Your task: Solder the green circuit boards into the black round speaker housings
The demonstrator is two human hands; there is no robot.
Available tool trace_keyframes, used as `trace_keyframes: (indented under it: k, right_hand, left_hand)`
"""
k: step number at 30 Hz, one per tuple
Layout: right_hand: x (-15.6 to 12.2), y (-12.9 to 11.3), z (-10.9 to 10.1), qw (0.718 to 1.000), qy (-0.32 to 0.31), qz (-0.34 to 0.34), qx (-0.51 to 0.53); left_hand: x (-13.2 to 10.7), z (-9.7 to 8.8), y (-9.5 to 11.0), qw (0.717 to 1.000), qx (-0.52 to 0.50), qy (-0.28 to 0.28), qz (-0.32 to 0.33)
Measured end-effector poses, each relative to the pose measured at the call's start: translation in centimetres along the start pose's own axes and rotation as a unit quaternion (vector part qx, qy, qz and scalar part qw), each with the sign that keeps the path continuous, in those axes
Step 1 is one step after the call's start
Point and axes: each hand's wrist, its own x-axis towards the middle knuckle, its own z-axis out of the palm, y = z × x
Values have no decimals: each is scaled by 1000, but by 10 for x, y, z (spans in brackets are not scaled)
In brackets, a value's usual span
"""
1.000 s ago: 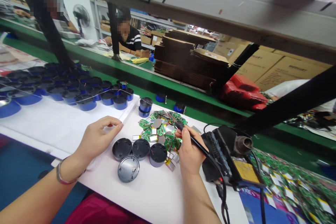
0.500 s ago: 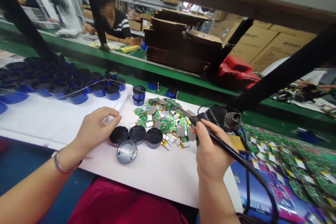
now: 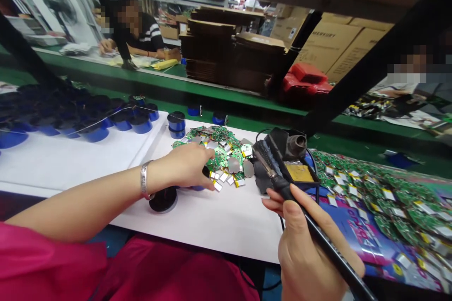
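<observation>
My left hand (image 3: 187,165) reaches across the white work surface, its thumb and fingers spread around a small round black-and-blue housing (image 3: 198,188) that is mostly hidden beneath it. Whether the fingers press on the housing is unclear. A shiny dark round piece (image 3: 163,201) lies below my left wrist. In my right hand (image 3: 310,240) is a soldering iron (image 3: 282,186), held like a pen, its metal end pointing up and left beside the dark iron stand (image 3: 278,148). Green circuit boards (image 3: 221,150) with silver battery cells (image 3: 218,186) are heaped just beyond my left fingers.
Many blue-and-black housings (image 3: 93,127) crowd the left side. Two stacked housings (image 3: 176,124) stand behind the board heap. A yellow sponge (image 3: 298,173) sits in the stand. More boards (image 3: 388,202) cover the right side. A co-worker (image 3: 141,33) sits across the bench.
My left hand has moved right, over the row of housings. My right hand has drawn the soldering iron away from the board heap, nearer me and to the right. The view has shifted slightly.
</observation>
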Motion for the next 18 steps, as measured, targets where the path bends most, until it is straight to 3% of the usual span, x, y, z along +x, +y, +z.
trace_keyframes:
  k: [3,6,8,13,18]
  right_hand:
    - [-3,-1,-9,1000,-8,-7,-9]
    - [-5,0,-12,1000,0,-11,-3]
    - [-6,0,-11,1000,1,-12,2]
    - [-7,-3,-2,1000,21,-16,-13]
    - [-5,-4,1,998,14,-53,-29]
  left_hand:
    - [-5,3,1,997,58,-44,-22]
    - [-19,6,6,995,87,-33,-18]
    - [-31,10,13,997,80,-18,-10]
    - [-50,24,36,998,14,-40,35]
    - [-25,23,33,998,-23,52,5]
